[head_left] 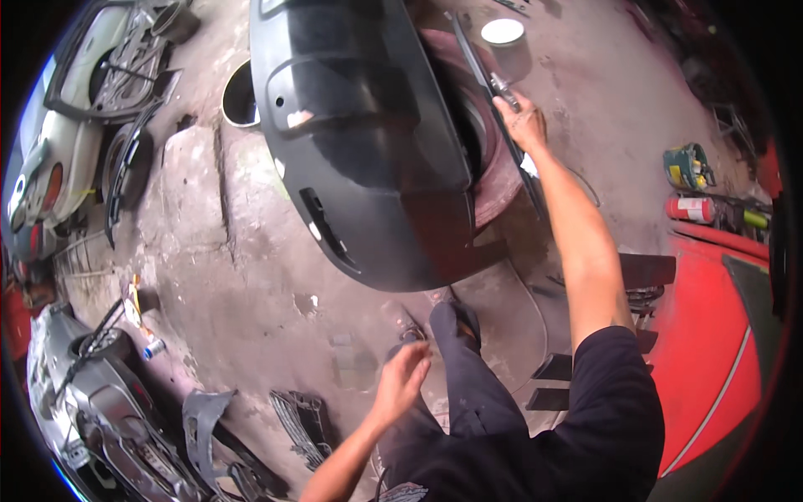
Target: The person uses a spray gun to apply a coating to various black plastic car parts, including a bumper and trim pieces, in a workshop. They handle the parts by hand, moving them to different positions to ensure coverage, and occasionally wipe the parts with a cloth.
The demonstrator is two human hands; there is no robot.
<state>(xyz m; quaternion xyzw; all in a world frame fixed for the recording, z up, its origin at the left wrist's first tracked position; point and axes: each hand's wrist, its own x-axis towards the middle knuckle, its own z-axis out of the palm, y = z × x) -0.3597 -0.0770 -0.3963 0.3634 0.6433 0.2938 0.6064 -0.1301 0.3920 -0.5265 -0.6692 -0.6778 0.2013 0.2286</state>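
A large black car bumper [360, 151] lies in front of me at the upper middle, its curved end toward me. Beyond its right side, my right hand [523, 121] is closed around a small silvery metal tool [503, 88]; its exact kind is hard to make out. This hand is over a long, narrow black trim strip [477, 58], which lies beside a reddish tyre-like ring [498, 188] partly hidden by the bumper. My left hand [403, 381] hangs in front of my body, fingers loosely bent and apart, holding nothing.
A can with a white top [503, 33] stands past the strip. At right are a green bucket [686, 166], a red fire extinguisher [690, 209] and a red car panel [711, 326]. Car parts [125, 402] crowd the left. A thin hose [539, 309] crosses the floor.
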